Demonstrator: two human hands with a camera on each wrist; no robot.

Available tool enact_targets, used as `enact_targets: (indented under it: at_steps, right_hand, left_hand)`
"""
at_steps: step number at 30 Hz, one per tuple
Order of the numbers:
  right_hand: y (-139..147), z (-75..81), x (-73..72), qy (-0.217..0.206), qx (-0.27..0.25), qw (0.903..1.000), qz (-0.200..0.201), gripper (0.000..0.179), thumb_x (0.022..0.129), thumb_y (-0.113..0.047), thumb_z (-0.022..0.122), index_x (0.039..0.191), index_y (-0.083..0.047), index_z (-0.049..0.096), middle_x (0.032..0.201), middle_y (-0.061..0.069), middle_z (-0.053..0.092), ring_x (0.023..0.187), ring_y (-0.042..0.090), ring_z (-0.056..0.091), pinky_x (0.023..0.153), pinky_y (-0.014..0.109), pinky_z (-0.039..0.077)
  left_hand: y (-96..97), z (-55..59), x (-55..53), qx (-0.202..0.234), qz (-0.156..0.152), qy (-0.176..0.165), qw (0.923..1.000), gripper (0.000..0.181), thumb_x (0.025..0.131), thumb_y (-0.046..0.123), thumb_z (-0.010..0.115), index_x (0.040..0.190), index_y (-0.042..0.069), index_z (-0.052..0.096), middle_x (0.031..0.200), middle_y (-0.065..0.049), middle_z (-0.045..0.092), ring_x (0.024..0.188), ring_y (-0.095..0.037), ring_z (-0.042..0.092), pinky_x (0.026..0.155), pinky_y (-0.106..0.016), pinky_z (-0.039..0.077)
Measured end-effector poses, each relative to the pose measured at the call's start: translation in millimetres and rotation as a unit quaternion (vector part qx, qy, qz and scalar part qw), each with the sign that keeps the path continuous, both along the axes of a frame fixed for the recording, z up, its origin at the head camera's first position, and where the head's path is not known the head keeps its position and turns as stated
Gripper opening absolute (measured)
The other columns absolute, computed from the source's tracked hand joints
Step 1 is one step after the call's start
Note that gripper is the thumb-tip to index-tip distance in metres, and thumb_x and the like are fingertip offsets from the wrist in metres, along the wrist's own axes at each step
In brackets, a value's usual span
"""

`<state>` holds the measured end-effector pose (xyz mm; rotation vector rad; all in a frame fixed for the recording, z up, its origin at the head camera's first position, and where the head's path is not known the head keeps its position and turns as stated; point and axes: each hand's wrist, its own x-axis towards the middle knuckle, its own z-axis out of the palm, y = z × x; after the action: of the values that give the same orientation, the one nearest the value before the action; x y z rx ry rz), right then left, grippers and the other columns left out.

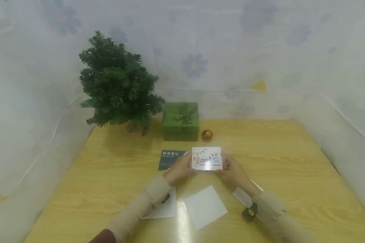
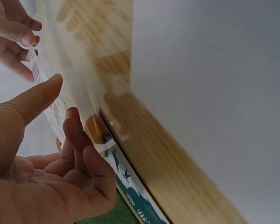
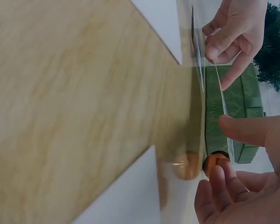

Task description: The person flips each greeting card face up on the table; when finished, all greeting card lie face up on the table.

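Between both hands a white birthday card (image 1: 207, 158) with colourful lettering is held up over the middle of the table. My left hand (image 1: 180, 169) pinches one side edge of it, thumb in front and fingers behind. At the opposite edge my right hand (image 1: 235, 171) pinches it in the same way. Seen from the right wrist, the card (image 3: 225, 109) is almost edge-on, a thin strip running between the two thumbs. A dark blue-green thank-you card (image 1: 169, 160) lies on the table just behind the left hand, which partly covers it.
White paper pieces lie near the front: one in the middle (image 1: 205, 207), one under the left forearm (image 1: 165, 207), more by the right wrist (image 1: 242, 196). Farther back are a green gift box (image 1: 180, 126), a shiny orange ball (image 1: 207, 135) and a small fir tree (image 1: 118, 81).
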<state>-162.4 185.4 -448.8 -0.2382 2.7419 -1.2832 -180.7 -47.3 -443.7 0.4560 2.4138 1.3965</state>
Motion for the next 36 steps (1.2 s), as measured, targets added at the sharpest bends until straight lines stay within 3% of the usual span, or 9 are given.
enact_targets:
  at_steps: [7,12,16,19,25,29,36]
  right_hand:
    - [-2,-10.0,-4.5,-0.014,0.052,0.9985,-0.007,0.070,0.078,-0.009,0.073,0.137,0.009,0.040,0.103,0.022,0.057,0.090,0.030,0.055,0.077,0.042,0.051]
    - [-2,-12.1,-6.3,-0.008,0.053,0.9985,0.004,0.069,0.078,-0.008,0.073,0.134,0.015,0.040,0.101,0.021,0.057,0.087,0.029,0.055,0.077,0.042,0.050]
    - [-3,-12.2,-6.5,-0.007,0.063,0.9980,0.008,0.068,0.079,-0.008,0.073,0.133,0.016,0.041,0.110,0.027,0.057,0.096,0.035,0.057,0.084,0.047,0.050]
    - [-4,-12.5,-6.8,-0.007,0.067,0.9977,0.009,0.067,0.078,-0.008,0.073,0.132,0.015,0.042,0.115,0.029,0.056,0.100,0.038,0.056,0.087,0.050,0.049]
    - [-5,-14.6,-10.5,-0.006,0.060,0.9981,0.013,0.066,0.074,-0.007,0.075,0.129,0.014,0.047,0.090,0.016,0.058,0.076,0.023,0.050,0.067,0.033,0.046]
    - [-6,-15.8,-12.6,-0.010,0.057,0.9982,0.016,0.065,0.073,-0.006,0.076,0.128,0.014,0.048,0.076,0.009,0.052,0.066,0.019,0.044,0.058,0.029,0.039]
    - [-3,-16.1,-14.1,-0.007,0.055,0.9982,0.021,0.059,0.073,-0.006,0.075,0.124,0.012,0.053,0.074,0.007,0.048,0.066,0.019,0.042,0.059,0.029,0.037]
  left_hand:
    - [5.0,-1.9,-1.5,-0.060,0.007,0.007,0.9982,0.067,0.075,0.002,0.071,0.135,0.000,0.043,0.097,-0.006,0.062,0.078,-0.016,0.055,0.079,-0.033,0.049]
    - [8.7,-0.2,-3.6,-0.099,0.012,0.014,0.9949,0.068,0.074,0.006,0.072,0.134,-0.004,0.043,0.094,-0.008,0.060,0.077,-0.019,0.053,0.078,-0.036,0.048]
    - [11.1,-2.0,-4.2,-0.115,0.027,0.011,0.9929,0.077,0.073,0.009,0.074,0.139,-0.005,0.038,0.102,-0.012,0.060,0.083,-0.023,0.054,0.083,-0.040,0.048]
    - [12.5,-3.4,-3.8,-0.129,0.039,0.010,0.9909,0.079,0.073,0.011,0.075,0.141,-0.002,0.037,0.117,-0.016,0.057,0.100,-0.029,0.054,0.094,-0.048,0.042]
    - [13.0,-4.1,-5.2,-0.146,0.043,0.010,0.9883,0.085,0.072,0.013,0.076,0.145,0.000,0.033,0.142,-0.023,0.042,0.130,-0.040,0.037,0.107,-0.065,0.020]
    - [13.0,-4.0,-6.0,-0.161,0.039,0.006,0.9862,0.080,0.072,0.014,0.076,0.141,-0.002,0.038,0.139,-0.024,0.044,0.129,-0.041,0.040,0.106,-0.066,0.020]
    - [14.0,-3.3,-7.1,-0.173,0.039,0.005,0.9841,0.071,0.073,0.016,0.076,0.134,-0.001,0.046,0.134,-0.024,0.048,0.126,-0.041,0.042,0.104,-0.071,0.016]
